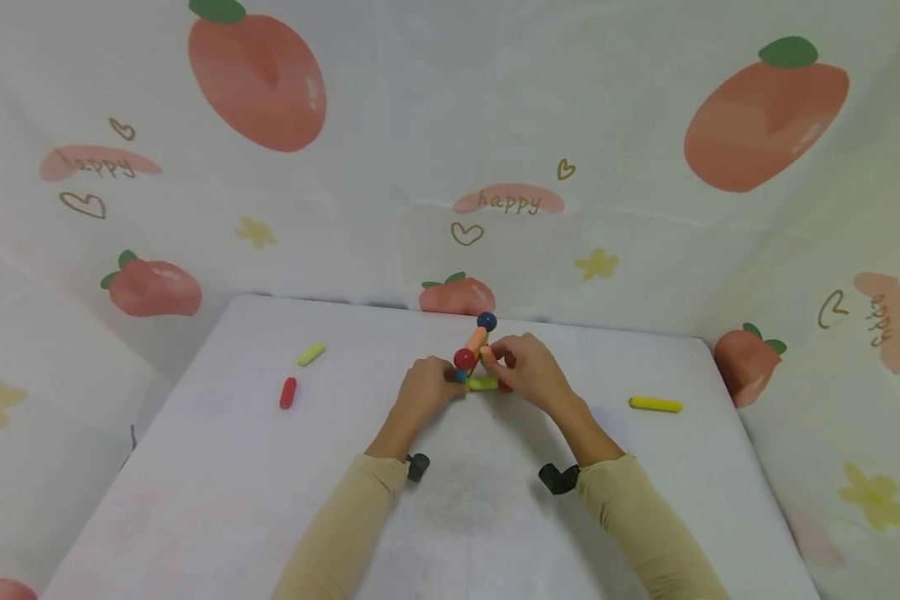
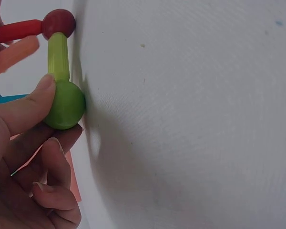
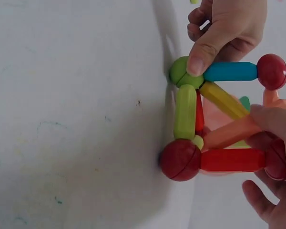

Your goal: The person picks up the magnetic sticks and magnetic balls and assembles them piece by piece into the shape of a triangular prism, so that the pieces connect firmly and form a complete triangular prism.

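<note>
A small frame of magnetic sticks and balls point(image 1: 477, 358) stands at the table's middle, topped by a dark blue ball point(image 1: 486, 321) on an orange stick point(image 1: 476, 340). My left hand point(image 1: 438, 379) pinches the green corner ball point(image 2: 64, 105) between thumb and fingers; a green stick point(image 2: 58, 55) runs from it to a red ball point(image 2: 58, 23). In the right wrist view the same green ball point(image 3: 181, 71) joins a blue stick point(image 3: 230, 71) and a yellow stick point(image 3: 224, 100). My right hand point(image 1: 498, 358) pinches a slanted orange stick point(image 3: 229, 133) inside the frame, above a red stick point(image 3: 231, 160).
Loose sticks lie on the white table point(image 1: 217, 467): a yellow-green one point(image 1: 311, 353) and a red one point(image 1: 288, 392) to the left, a long yellow one point(image 1: 656, 405) to the right. A peach-print cloth hangs behind and at both sides.
</note>
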Available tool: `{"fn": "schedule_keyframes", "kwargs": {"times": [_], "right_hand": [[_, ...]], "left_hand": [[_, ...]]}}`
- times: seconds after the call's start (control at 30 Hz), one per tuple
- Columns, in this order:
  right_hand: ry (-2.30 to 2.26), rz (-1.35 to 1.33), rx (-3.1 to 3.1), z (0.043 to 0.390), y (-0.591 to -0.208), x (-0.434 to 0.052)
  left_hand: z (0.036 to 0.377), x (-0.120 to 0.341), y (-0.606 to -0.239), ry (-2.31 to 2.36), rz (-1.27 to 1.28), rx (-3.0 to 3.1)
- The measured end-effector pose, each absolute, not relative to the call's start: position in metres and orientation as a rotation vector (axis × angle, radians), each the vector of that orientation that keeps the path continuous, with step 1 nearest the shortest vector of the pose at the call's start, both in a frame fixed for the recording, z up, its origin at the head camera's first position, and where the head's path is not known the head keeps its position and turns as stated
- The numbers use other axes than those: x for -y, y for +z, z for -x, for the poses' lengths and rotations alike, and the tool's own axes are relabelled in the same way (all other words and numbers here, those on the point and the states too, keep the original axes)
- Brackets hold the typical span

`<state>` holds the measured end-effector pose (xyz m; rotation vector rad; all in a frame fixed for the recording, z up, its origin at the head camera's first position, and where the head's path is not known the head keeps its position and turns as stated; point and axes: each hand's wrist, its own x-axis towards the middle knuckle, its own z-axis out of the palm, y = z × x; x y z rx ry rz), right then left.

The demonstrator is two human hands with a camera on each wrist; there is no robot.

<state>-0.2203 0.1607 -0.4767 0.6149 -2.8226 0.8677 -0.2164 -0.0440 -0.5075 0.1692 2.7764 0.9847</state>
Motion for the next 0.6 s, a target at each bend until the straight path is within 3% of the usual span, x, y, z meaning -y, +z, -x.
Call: {"fn": "schedule_keyframes", "kwargs": {"times": [0.6], "right_hand": [[0.841,-0.669,2.997,0.225,-0.465,-0.164]], "left_hand": [[0.215,0.042,-0.506,0.988,-0.104,-2.743]]}}
